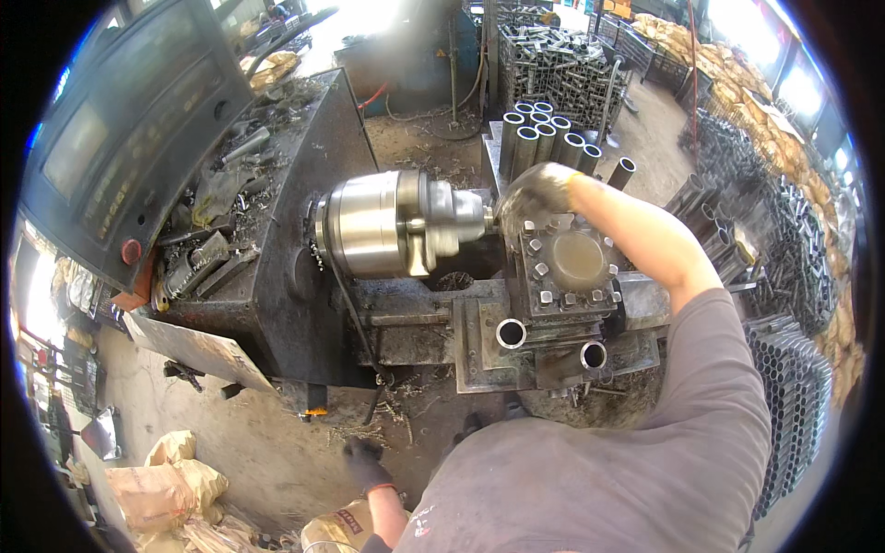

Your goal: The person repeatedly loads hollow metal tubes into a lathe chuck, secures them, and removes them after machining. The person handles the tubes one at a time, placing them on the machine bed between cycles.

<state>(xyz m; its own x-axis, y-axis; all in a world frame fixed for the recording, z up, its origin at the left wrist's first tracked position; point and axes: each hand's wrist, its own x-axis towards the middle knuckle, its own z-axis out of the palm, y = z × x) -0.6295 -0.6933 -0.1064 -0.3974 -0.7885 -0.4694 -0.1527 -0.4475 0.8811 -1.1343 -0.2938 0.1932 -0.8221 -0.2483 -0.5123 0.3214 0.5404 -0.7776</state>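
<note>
My right hand (pixel 536 195), in a dirty glove, is at the far left corner of the lathe's square tool post (pixel 578 261). It is smeared by motion, and its fingers cannot be made out. Left of it sits the bright metal chuck (pixel 369 226), its jaws (pixel 445 218) blurred as if spinning. My left hand (pixel 365 464), in a dark glove, hangs low near the floor beside my body. It is apart from the machine, and its fingers are too dark to read. Two steel tubes (pixel 511 334) (pixel 593 356) stand upright at the near side of the carriage (pixel 489 355).
Several cut steel tubes (pixel 527 147) stand behind the tool post. The dark headstock (pixel 313 157) carries loose tools and metal chips. A wire crate of metal parts (pixel 562 78) stands farther back. Stacked tubes (pixel 788 405) lie at right, paper sacks (pixel 171 484) at lower left, and curled shavings (pixel 392 415) on the floor.
</note>
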